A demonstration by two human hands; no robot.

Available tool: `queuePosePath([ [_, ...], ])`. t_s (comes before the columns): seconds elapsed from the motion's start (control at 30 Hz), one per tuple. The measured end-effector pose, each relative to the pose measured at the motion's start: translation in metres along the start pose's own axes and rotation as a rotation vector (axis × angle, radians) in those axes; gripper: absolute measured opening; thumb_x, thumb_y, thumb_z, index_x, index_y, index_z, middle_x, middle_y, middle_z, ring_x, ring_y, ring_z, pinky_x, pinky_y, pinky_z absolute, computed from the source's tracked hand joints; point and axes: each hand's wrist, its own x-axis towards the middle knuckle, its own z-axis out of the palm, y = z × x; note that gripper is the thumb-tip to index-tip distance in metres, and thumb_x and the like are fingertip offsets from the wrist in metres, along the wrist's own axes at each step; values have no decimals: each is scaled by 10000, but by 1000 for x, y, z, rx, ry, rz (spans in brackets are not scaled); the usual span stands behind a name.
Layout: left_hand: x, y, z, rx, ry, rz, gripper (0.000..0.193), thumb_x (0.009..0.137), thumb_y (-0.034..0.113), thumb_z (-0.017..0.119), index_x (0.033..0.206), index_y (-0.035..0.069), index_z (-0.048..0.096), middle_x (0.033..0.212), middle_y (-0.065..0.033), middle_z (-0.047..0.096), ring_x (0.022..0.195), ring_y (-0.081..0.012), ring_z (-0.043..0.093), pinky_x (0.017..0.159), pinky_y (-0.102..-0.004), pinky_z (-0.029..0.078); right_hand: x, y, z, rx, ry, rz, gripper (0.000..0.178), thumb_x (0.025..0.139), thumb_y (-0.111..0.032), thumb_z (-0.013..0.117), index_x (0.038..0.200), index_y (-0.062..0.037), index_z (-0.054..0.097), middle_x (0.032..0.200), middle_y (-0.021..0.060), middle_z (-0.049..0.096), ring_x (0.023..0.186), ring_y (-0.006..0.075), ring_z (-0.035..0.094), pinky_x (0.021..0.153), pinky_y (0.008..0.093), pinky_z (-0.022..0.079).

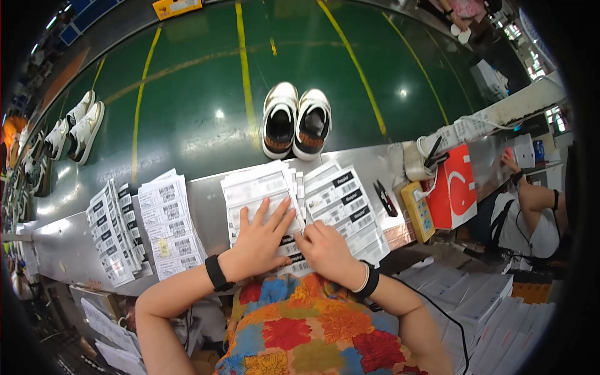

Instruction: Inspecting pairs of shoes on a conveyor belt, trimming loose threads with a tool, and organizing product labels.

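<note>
My left hand (259, 240) lies flat with spread fingers on a stack of white label sheets (253, 187) at the front of the bench. Close beside it, my right hand (329, 251) has curled fingers, pinching at the edge of a label sheet (289, 245) with black bands; the fingertips are partly hidden. Under and beyond the right hand is another fanned stack of label sheets (350, 209) with black bands and barcodes. Just past the stacks stands a pair of white sneakers (279, 125) with dark insides, toes pointing away.
More label sheets (169, 212) lie to the left. Black-handled snips (385, 199), a yellow power strip (417, 212) and a red card (455, 187) are at right. A green conveyor belt (200, 81) carries more sneakers (86, 132) at left. Another person's arm (530, 203) shows at right.
</note>
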Motion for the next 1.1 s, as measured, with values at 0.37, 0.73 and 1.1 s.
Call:
queuePosePath([
  [0.37, 18, -42, -22, 106, -196, 200, 832, 699, 69, 692, 1467, 210, 407, 1584, -31, 291, 1283, -309, 443, 897, -504, 422, 26, -54, -40, 215, -407, -297, 237, 843, -243, 645, 706, -49, 637, 622, 93, 626, 609, 263, 643, 575, 370, 502],
  [0.73, 40, -53, -35, -56, 60, 264, 680, 728, 5, 650, 1369, 181, 508, 1463, -131, 442, 1229, -336, 488, 936, -461, 425, 47, -42, -141, 636, 25, 51, 139, 835, -129, 723, 743, -38, 675, 637, 57, 646, 513, 221, 611, 488, 308, 477],
  [1.1, 179, -37, -51, -123, 225, 0, 523, 731, 324, 766, 1169, 113, 576, 873, -227, 654, 805, -379, 641, 753, -464, 500, 25, -6, -173, 670, 343, 485, 227, 948, -152, 620, 839, 33, 695, 687, 62, 671, 594, 86, 590, 557, 223, 444],
])
